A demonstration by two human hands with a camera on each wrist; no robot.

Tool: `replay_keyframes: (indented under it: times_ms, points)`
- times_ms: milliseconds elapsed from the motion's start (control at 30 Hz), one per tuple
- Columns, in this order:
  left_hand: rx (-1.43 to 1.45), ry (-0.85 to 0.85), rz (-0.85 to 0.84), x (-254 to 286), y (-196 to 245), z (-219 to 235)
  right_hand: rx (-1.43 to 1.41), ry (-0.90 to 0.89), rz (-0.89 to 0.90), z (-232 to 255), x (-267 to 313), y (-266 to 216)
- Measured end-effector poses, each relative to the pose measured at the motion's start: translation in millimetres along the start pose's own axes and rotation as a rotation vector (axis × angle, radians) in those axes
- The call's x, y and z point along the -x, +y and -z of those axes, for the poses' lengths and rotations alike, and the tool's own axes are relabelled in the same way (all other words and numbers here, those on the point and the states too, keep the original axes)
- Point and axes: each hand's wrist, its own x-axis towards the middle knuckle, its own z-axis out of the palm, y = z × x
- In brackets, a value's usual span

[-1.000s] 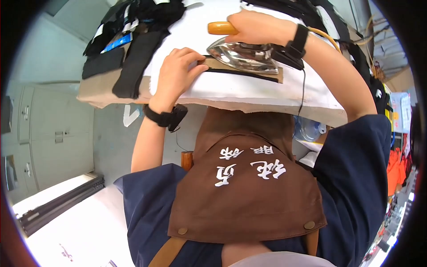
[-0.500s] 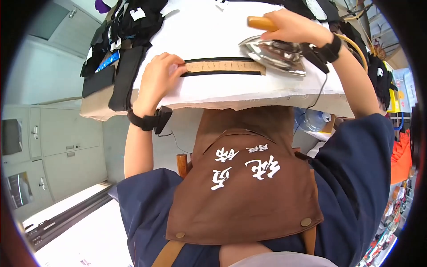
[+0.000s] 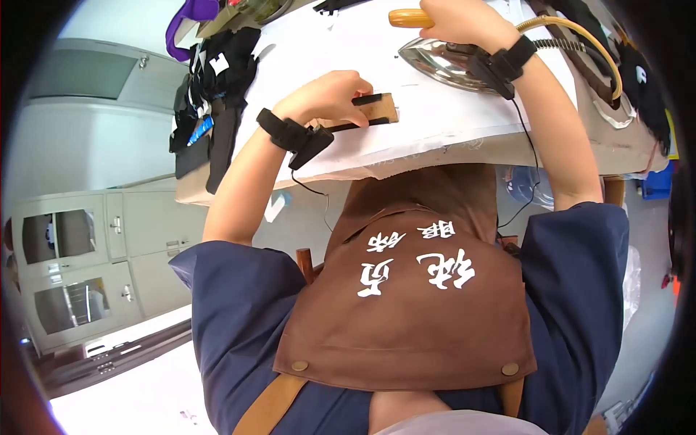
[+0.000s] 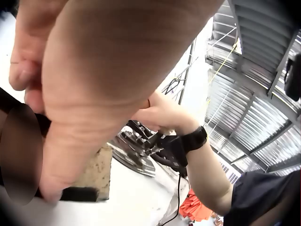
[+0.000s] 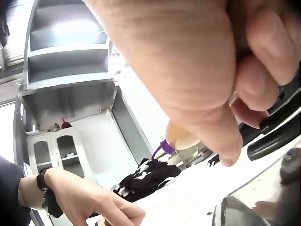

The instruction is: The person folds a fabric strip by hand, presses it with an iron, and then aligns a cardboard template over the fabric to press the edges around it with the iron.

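White-topped worktop [image 3: 464,109], cabinets [image 3: 109,264] at 9 o'clock, black cloth [image 3: 226,83] at 10. Tan, black-edged strip [image 3: 380,110] lies flat near the worktop's 6 o'clock edge. Left hand [image 3: 330,98]: grip closed on strip, thumb and fingers at opposite edges. Right hand [image 3: 467,25]: grip closed round handle [image 3: 409,18] of iron [image 3: 438,64], at strip's 2 o'clock, apart.

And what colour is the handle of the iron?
The handle is yellowish-brown, clearest in the head view.
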Motion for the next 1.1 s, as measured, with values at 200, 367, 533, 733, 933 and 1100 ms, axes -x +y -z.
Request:
replay_keyframes:
  times_ms: [200,367,533,733,933,1100]
  points:
    - [0.659,0.404,0.08,36,-44,57,-0.302,0.571,0.469,-39,16,32]
    - [1.351,0.755,0.46,87,-79,25,0.035,0.125,0.045,-26,-9,6]
    - [1.186,0.672,0.697,128,-83,-74,0.059,0.164,0.056,-36,-10,12]
    - [0.096,0.899,0.517,115,-82,-96,0.056,0.121,0.074,-28,-7,15]
    - [0.293,0.795,0.115,32,-31,-82,0.063,0.102,0.084,-23,-4,15]
    - [0.393,0.81,0.131,21,-35,-95,0.058,0.057,0.094,-21,-9,22]
